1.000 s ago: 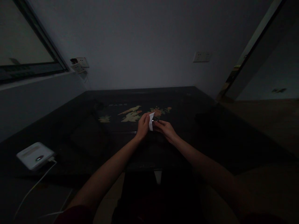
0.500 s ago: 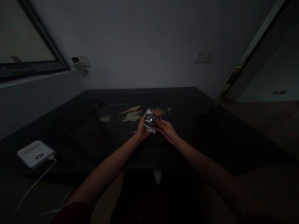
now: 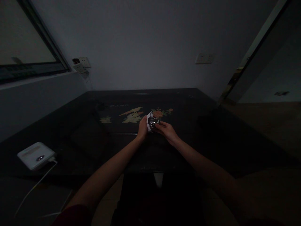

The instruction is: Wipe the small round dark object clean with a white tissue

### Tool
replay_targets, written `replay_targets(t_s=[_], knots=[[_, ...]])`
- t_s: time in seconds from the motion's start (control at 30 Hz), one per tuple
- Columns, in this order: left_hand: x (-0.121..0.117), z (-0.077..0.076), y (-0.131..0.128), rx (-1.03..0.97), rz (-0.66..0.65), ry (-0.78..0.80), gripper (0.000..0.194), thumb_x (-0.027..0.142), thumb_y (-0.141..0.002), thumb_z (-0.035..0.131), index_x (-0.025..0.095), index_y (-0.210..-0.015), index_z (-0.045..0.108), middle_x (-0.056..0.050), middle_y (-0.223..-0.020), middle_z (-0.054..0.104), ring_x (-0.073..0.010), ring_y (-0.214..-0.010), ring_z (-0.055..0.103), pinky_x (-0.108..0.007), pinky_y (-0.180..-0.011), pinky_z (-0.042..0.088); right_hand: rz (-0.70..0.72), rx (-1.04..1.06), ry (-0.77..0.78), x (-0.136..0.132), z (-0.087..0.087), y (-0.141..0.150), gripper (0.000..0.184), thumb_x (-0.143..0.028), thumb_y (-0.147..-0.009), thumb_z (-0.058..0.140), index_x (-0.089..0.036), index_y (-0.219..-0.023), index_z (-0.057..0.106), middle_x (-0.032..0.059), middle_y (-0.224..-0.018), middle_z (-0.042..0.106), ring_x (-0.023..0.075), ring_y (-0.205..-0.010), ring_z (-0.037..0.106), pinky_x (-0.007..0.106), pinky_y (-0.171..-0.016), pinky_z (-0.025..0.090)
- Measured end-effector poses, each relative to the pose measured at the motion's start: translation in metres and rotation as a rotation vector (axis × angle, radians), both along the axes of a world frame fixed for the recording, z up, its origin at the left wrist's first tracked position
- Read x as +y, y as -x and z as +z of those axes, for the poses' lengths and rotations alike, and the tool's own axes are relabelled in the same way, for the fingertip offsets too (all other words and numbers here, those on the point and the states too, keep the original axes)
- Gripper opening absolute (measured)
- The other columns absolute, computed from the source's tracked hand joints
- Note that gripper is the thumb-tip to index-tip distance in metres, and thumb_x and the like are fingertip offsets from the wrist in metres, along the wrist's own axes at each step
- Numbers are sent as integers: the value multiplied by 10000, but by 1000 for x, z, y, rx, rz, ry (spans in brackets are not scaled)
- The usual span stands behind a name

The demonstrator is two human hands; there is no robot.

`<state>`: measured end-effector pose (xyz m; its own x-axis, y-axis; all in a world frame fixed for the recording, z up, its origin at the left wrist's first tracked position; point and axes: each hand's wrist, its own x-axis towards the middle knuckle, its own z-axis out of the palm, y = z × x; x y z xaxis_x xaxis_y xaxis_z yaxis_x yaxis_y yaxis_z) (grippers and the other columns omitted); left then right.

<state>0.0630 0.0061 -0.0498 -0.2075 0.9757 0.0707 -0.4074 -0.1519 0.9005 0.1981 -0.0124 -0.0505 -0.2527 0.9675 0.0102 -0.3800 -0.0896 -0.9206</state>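
Note:
A small dark, glossy, rounded object (image 3: 154,122) is held above the black table, in front of my body. Crumpled white paper or foil (image 3: 149,121) wraps its left side; the exact kind of object is too dark to make out. My left hand (image 3: 142,128) is closed around the white wrapping from the left. With thumb and fingers, my right hand (image 3: 168,131) grips the dark object's right side. Some fingertips of both hands are hidden behind it.
The black table (image 3: 113,144) bears a printed bird and flower picture (image 3: 133,116). On its left stands a white box-shaped device (image 3: 35,155) with a white cable (image 3: 35,185). Wall sockets (image 3: 205,58) are beyond, and a window (image 3: 25,34) is at left.
The wrapped object has turned and shifted slightly right and down. The white flap that hung below it no longer shows, and the wrapping now stands along its left side.

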Motion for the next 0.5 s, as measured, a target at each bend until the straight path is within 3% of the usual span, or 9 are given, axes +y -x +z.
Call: replay_targets(t_s=[0.2, 0.37, 0.5], knots=[[-18, 10, 0, 295, 11, -211, 169, 269, -875, 553, 189, -856, 700, -27, -836, 642, -181, -857, 561, -238, -847, 405, -34, -15, 33, 0, -3, 1, 405, -354, -564, 855, -174, -899, 714, 51, -928, 737, 185, -849, 687, 362, -907, 521], [-20, 16, -2, 293, -33, -249, 153, 153, -831, 583, 194, -873, 725, -65, -961, 659, -213, -1044, 542, -244, -991, 335, -46, -6, 47, 2, -5, 1, 398, -343, -539, 866, -179, -868, 714, 45, -886, 739, 184, -816, 691, 366, -895, 528], [-14, 16, -1, 283, -37, -204, 156, 156, -838, 567, 186, -862, 718, -46, -906, 665, -199, -969, 566, -242, -928, 382, -32, -8, 52, 2, -4, 0, 369, -351, -568, 855, -175, -862, 717, 51, -896, 741, 189, -840, 692, 373, -911, 526]])
